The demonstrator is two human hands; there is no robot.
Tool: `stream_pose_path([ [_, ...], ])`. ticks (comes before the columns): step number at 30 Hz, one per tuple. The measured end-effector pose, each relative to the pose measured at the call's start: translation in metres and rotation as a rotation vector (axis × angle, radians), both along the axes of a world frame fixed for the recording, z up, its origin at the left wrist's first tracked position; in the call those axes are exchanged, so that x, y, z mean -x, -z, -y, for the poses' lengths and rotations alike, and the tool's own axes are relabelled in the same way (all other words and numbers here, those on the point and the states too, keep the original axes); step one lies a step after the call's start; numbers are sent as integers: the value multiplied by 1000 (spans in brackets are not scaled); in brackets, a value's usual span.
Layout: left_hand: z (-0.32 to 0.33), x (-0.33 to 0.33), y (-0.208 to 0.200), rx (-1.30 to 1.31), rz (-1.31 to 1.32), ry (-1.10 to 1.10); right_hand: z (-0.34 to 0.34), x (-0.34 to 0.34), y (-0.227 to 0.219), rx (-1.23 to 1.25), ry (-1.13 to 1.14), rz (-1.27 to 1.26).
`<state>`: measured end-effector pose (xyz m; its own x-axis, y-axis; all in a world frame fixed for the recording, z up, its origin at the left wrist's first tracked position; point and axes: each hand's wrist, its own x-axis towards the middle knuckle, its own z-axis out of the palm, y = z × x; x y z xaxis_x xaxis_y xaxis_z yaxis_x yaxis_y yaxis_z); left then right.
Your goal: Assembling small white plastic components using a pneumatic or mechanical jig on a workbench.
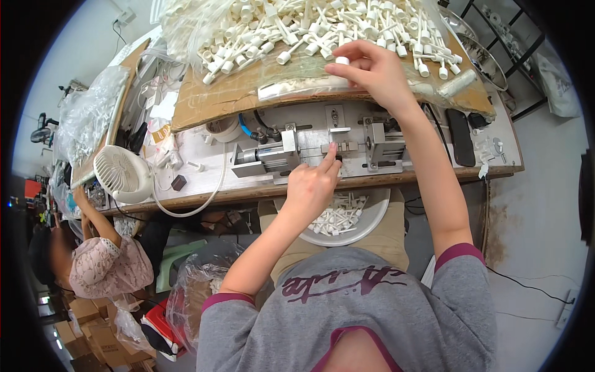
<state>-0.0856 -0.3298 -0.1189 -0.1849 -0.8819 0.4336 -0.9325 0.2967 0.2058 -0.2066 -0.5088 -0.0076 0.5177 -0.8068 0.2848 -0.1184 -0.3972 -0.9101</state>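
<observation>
My right hand [378, 74] is raised over the front of a cardboard sheet, thumb and fingers closed on a white plastic stem-and-cup piece [342, 61]; only its round end shows. My left hand [314, 189] has its index finger stretched out, the tip touching a small metal holder [347, 147] in the middle of a bench fixture. The other fingers are partly curled and hold nothing visible. On either side of that holder stand a left metal clamp block [288, 149] and a right metal clamp block [375, 146]. Behind it rises a small upright bracket [335, 118].
Many similar white pieces [310, 37] are heaped on the cardboard sheet [204, 102]. A basin [378, 214] on my lap holds more. A white fan [122, 173] stands left, a black phone-like slab [459, 137] right. Another person [111, 266] works at far left.
</observation>
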Motion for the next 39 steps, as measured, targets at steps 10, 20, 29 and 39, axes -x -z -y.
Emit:
stream_pose_path([
  [10,19,-22,-65,-71,-386,40,-104,60,59,505,60,-192],
  [20,155,-104,-68,335,-77,-192,-136,34,105,888,32,-705],
  [29,106,-77,-98,2,-561,-127,-126,19,86,856,-26,-807],
  [39,-7,-32,-63,2,-441,-19,-10,-16,7,732,220,-340],
])
